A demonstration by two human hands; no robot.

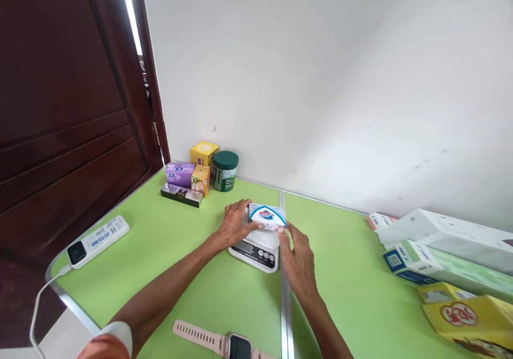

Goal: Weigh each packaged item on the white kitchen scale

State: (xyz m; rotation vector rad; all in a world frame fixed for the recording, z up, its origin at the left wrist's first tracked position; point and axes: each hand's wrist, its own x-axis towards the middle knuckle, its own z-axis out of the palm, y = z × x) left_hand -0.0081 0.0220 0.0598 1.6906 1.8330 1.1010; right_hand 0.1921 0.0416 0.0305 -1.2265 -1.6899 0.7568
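A white and blue soap box (267, 216) is held level over a white kitchen scale (256, 251). My left hand (236, 223) grips the box's left end, thumb along the front edge and fingers behind. At the right end, my right hand (297, 255) has its thumb and fingers closed on the corner. The box covers most of the scale's weighing plate, and whether it touches the plate I cannot tell. The scale's small display and round buttons face me.
Back left stand a green-lidded jar (225, 172), a purple pack (180, 174), a dark long box (181, 194) and yellow boxes. A white power bank (100, 241) with a cable lies left. A pink-strapped smartwatch (239, 345) lies in front. Several boxes (460, 316) line the right.
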